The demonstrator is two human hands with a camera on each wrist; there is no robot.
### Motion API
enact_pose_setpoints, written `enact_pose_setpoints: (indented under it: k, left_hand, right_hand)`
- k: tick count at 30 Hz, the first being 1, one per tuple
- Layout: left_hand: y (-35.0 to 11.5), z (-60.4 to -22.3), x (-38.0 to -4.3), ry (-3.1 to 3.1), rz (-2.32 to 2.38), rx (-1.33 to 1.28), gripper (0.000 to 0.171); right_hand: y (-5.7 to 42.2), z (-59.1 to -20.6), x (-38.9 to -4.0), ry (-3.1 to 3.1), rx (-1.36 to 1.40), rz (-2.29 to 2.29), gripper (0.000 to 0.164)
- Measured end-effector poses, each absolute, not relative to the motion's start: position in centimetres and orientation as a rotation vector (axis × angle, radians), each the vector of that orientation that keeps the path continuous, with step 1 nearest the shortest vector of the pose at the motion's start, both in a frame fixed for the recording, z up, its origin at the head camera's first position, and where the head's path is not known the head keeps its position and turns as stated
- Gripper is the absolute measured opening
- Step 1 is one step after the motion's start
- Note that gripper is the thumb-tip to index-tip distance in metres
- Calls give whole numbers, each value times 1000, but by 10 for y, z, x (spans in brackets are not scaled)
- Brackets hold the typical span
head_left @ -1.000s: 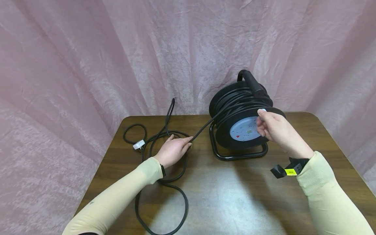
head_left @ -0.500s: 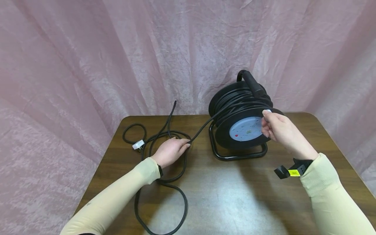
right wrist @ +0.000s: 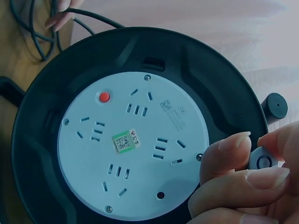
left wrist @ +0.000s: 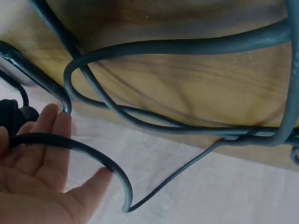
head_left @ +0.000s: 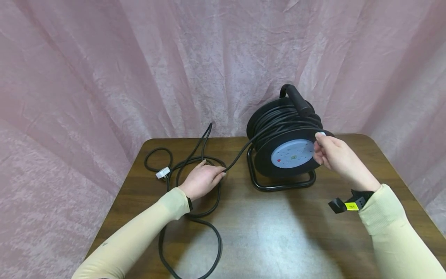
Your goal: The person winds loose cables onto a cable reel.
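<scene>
A black cable reel stands at the back right of the table, wound with cable, with a pale blue socket panel on its face. My right hand is at the drum's right rim and pinches a small grey knob between thumb and fingers. My left hand is palm down left of the reel. It holds the black cable where it runs up to the drum. In the left wrist view the cable crosses the fingers, with the thumb mostly out of frame.
Loose cable loops lie on the wooden table around and under the left forearm. A white plug rests at the left, and one loop stands up near the back edge. A pink curtain hangs behind.
My right hand has moved slightly right with the knob, and the reel's face has turned a little. The upright cable loop has sunk and leaned right. My left hand stays nearly in place.
</scene>
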State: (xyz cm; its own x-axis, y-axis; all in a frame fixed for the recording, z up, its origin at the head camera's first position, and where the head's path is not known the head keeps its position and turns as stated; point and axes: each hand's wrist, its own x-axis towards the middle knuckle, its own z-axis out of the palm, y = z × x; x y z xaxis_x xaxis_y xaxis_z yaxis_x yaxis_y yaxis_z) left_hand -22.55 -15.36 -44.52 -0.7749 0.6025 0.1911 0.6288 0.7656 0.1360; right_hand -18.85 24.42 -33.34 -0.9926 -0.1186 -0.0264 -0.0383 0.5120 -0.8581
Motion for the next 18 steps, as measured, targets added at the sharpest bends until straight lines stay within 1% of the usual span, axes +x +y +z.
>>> enact_pose_setpoints:
  k: [9, 18]
  left_hand:
    - [-163, -447, -228, -2732, -236, -1029, 21]
    - [-166, -439, -233, -2667, -155, -1006, 25]
  right_hand:
    - [254, -340, -187, 2639, -76, -1523, 66]
    - [265, -349, -188, 2651, -35, -1496, 64]
